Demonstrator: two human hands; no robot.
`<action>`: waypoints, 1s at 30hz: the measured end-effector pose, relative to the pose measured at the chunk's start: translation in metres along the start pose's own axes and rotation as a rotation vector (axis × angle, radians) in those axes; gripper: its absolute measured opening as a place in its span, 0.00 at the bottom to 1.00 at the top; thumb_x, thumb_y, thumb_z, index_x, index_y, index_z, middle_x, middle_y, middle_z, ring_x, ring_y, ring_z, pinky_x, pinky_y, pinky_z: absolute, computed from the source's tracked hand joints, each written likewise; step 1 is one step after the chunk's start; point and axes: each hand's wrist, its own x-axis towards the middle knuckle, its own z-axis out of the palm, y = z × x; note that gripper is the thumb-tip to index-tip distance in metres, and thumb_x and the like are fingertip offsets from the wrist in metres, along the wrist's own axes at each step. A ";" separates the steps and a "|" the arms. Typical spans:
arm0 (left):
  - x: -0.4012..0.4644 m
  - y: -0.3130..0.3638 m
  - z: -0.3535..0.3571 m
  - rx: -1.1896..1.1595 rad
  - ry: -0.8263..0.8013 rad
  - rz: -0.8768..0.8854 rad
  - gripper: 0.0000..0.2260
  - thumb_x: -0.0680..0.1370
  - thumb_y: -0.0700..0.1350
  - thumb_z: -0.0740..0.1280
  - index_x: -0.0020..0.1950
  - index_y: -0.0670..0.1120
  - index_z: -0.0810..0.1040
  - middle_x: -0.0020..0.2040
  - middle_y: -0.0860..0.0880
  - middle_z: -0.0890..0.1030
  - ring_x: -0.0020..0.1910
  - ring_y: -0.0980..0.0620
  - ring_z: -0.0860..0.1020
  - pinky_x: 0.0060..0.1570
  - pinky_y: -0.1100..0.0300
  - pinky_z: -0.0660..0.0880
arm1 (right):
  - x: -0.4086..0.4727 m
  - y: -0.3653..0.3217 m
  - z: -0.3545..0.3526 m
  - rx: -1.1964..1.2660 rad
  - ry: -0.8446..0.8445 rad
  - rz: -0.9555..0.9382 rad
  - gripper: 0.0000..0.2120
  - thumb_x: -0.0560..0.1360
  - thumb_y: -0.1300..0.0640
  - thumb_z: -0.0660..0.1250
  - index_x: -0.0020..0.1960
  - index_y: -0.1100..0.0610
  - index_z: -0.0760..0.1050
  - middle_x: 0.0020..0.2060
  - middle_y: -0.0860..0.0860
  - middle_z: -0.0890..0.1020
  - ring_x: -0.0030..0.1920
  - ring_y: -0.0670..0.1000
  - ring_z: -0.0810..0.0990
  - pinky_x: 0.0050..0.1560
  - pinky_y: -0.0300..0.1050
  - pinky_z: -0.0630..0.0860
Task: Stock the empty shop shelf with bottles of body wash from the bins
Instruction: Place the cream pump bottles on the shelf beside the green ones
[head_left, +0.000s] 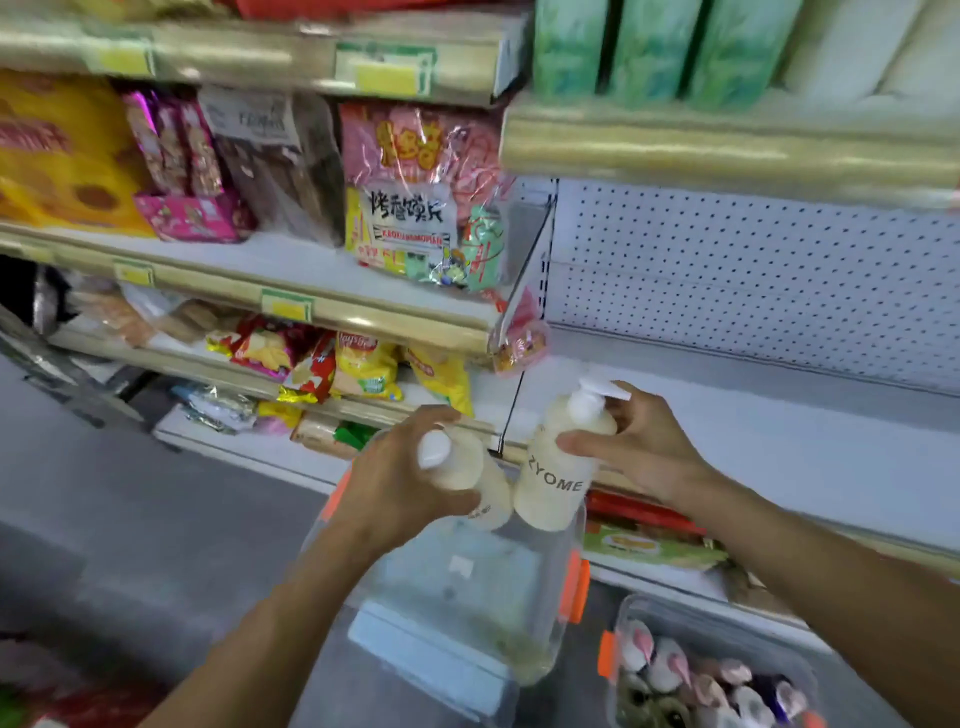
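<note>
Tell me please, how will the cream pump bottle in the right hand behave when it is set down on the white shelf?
The pump bottle looks full of cream liquid, so probably heavy for its size. It is tall and narrow with a pump on top, so it may tip on the shelf. Its smooth wall could be slippery in the right hand.

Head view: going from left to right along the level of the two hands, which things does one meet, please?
Left hand → its bottle → "ZYOME" bottle → right hand → empty white shelf.
</note>
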 end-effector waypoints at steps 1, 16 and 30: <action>0.002 0.020 -0.004 -0.058 0.035 0.032 0.35 0.58 0.52 0.82 0.61 0.61 0.72 0.52 0.60 0.79 0.49 0.55 0.78 0.46 0.61 0.74 | -0.005 -0.017 -0.014 0.002 0.012 -0.035 0.22 0.65 0.63 0.78 0.57 0.56 0.77 0.45 0.45 0.85 0.45 0.43 0.84 0.42 0.36 0.77; 0.036 0.270 0.013 -0.696 0.235 0.222 0.23 0.64 0.43 0.81 0.55 0.53 0.80 0.50 0.49 0.85 0.48 0.52 0.84 0.44 0.56 0.80 | -0.091 -0.161 -0.230 -0.123 0.293 -0.395 0.12 0.70 0.51 0.73 0.52 0.52 0.78 0.46 0.47 0.84 0.47 0.47 0.84 0.49 0.47 0.80; 0.050 0.363 0.028 -0.739 0.255 0.227 0.19 0.65 0.44 0.81 0.52 0.53 0.80 0.44 0.51 0.86 0.40 0.56 0.85 0.34 0.69 0.77 | -0.010 -0.219 -0.387 -0.271 0.540 -0.437 0.31 0.65 0.43 0.76 0.62 0.55 0.72 0.57 0.50 0.79 0.54 0.51 0.79 0.54 0.49 0.77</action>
